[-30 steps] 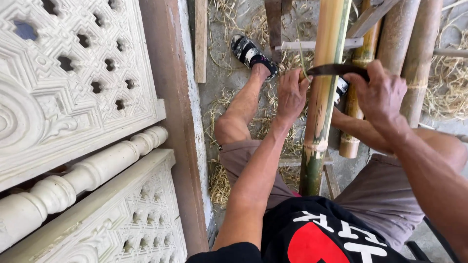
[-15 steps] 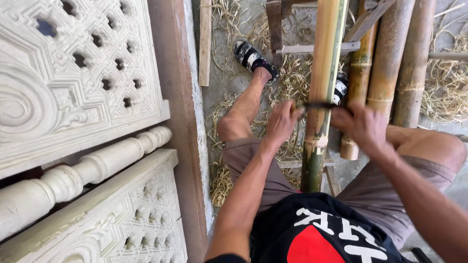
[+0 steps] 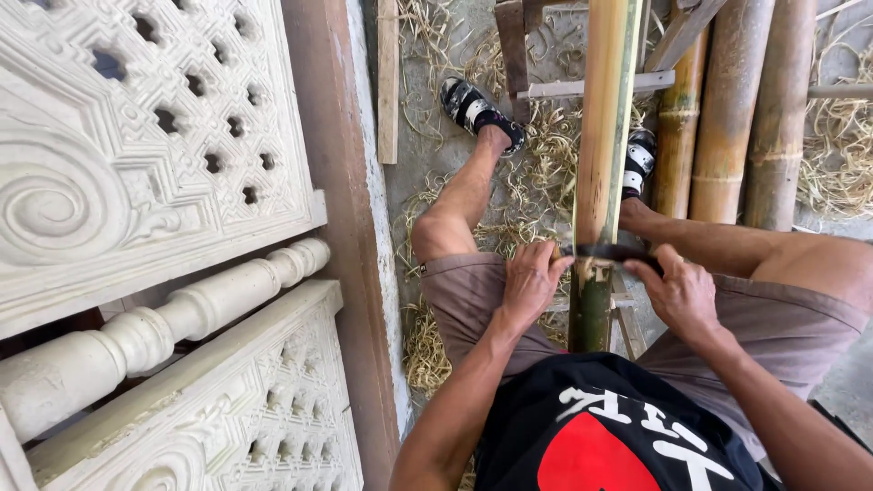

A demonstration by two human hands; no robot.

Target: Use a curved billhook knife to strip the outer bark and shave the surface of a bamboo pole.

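The bamboo pole (image 3: 602, 136) leans lengthways between the seated person's knees, with more poles (image 3: 727, 109) just right of it and a carved white panel (image 3: 136, 164) well to its left. Shavings (image 3: 536, 173) lie around its foot. A dark drawknife blade (image 3: 611, 252) lies across the pole. The left hand (image 3: 527, 284) and right hand (image 3: 677, 293) each close around one end. Even pull on both ends should keep the cut shallow, the pole braced steady.

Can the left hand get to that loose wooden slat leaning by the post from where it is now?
Probably not without letting go: the left hand grips one end of the dark blade across the bamboo pole, and the wooden slat lies beyond the bent knee.
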